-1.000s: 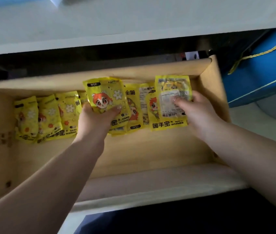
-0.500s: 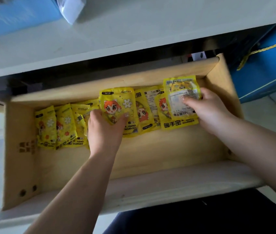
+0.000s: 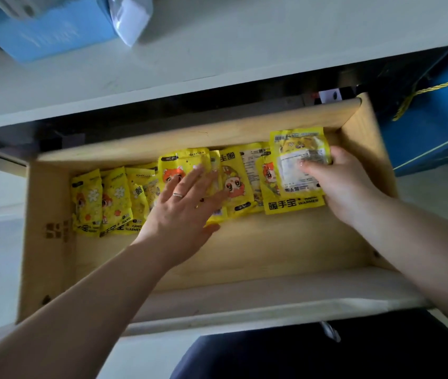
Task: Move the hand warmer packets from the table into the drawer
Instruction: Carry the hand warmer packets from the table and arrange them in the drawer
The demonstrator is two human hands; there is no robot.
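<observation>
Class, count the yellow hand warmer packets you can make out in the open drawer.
About 9, all along the drawer back wall: four at left, two under the left hand, two mid-right, one held by the right hand. Overlaps may hide more.

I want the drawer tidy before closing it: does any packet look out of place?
Mostly an overlapping row. The rightmost packet, pinched by the right hand, lies back side up atop its neighbours, unlike most others.
</observation>
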